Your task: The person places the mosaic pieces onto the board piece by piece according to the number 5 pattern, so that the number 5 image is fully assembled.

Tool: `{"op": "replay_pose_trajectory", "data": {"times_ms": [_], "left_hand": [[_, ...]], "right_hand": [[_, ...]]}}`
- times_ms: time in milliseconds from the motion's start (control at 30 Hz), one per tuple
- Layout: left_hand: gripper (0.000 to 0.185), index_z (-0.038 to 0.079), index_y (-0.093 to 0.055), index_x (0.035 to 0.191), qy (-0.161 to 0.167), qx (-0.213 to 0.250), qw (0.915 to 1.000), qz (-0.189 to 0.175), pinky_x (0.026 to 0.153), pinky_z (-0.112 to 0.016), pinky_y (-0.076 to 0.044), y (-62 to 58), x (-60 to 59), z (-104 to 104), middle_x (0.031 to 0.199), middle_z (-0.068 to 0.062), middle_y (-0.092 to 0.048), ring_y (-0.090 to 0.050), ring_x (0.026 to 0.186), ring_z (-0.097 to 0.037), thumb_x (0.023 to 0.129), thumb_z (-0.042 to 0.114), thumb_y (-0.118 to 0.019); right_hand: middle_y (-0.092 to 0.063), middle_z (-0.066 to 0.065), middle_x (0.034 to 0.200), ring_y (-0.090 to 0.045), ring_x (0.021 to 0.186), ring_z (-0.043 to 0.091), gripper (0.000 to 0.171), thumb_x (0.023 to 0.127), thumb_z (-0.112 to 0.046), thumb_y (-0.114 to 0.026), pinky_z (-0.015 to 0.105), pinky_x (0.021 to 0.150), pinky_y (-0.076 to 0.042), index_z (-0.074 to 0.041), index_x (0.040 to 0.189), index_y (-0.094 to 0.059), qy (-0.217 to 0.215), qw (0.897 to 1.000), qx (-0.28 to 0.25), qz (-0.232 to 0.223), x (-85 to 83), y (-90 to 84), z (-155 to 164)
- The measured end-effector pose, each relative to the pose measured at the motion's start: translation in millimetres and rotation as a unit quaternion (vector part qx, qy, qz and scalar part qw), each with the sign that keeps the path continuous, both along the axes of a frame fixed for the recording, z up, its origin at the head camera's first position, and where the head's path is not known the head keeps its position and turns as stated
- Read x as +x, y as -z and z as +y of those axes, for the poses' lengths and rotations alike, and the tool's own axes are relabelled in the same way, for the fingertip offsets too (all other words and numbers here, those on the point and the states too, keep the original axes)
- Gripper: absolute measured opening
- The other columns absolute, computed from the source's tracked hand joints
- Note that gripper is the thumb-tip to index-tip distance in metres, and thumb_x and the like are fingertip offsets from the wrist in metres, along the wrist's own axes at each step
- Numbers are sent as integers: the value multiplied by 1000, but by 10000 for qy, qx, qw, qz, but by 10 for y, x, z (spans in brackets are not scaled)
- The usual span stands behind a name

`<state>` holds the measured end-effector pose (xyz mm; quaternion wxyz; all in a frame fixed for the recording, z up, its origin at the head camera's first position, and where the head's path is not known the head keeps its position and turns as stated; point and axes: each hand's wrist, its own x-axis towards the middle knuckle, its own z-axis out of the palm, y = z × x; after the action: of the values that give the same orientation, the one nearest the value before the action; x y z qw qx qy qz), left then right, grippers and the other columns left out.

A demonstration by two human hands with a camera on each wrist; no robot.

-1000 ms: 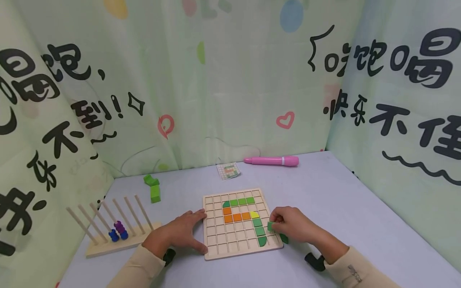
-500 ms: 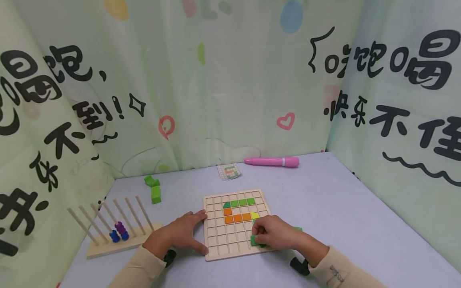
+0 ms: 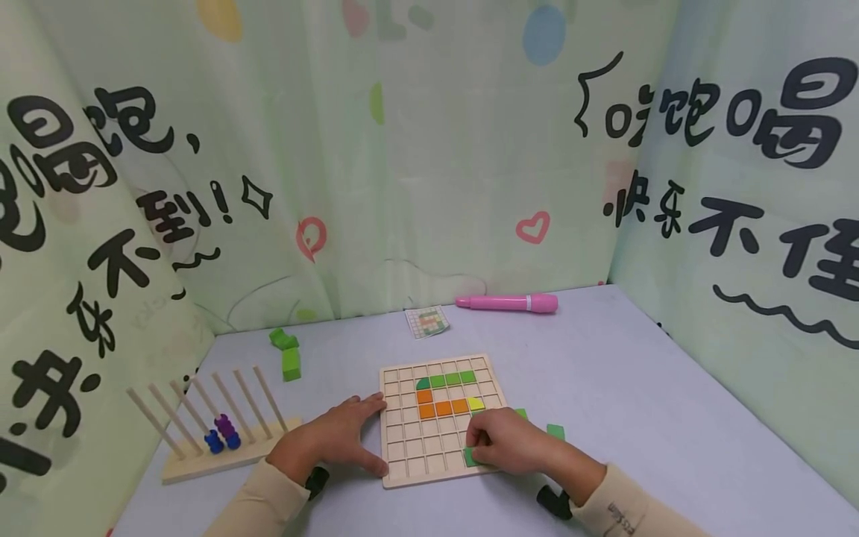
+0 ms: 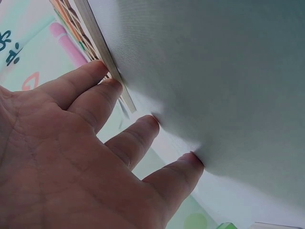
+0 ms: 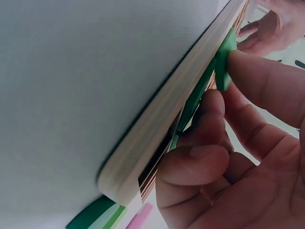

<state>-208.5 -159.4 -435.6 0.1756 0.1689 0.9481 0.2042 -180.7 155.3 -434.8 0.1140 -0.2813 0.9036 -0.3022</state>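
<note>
A square wooden grid board (image 3: pixel 403 432) lies on the table, with green, orange and yellow blocks set in its cells. My left hand (image 3: pixel 341 434) rests at the board's left side, fingers spread, fingertips at its edge in the left wrist view. Over the lower right part of the board, my right hand (image 3: pixel 508 441) pinches a small green block (image 3: pixel 471 457) between thumb and fingers. In the right wrist view this block (image 5: pixel 225 62) is tilted close beside a green piece (image 5: pixel 198 95) set in the board. The right hand hides several cells there.
Loose green blocks (image 3: pixel 555 432) lie right of the board, and more green blocks (image 3: pixel 291 364) at the far left. A wooden peg stand (image 3: pixel 248 450) with blue and purple beads is left of my left hand. Behind the board are a pattern card (image 3: pixel 427 322) and a pink marker (image 3: pixel 506 303).
My right hand has moved left from beside the board's right edge to over its lower right cells, carrying the green block. The left hand has stayed in place.
</note>
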Motion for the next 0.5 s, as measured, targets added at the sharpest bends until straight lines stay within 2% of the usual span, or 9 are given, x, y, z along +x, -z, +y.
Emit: {"op": "replay_pose_trajectory", "data": {"times_ms": [267,500], "left_hand": [[107,13,-48,155,43,18,10000,27,120,-64,-32,15,-10,-12,168,0,-37,-29,155,-43,67,52,-95],[107,12,-48,155,91,38,9999,37,120,-64,-32,19,-18,-27,168,-1,-37,-29,155,-43,67,52,-94]], "right_hand": [[-56,-11,75,-49,69,5,15,87,-3,-75,23,62,-43,-17,84,-68,200,9980,428,416,48,0,-55],[-57,-9,75,-50,68,6,9,93,-10,-72,25,61,-42,-17,89,-67,386,9990,93,210,66,-26,54]]}}
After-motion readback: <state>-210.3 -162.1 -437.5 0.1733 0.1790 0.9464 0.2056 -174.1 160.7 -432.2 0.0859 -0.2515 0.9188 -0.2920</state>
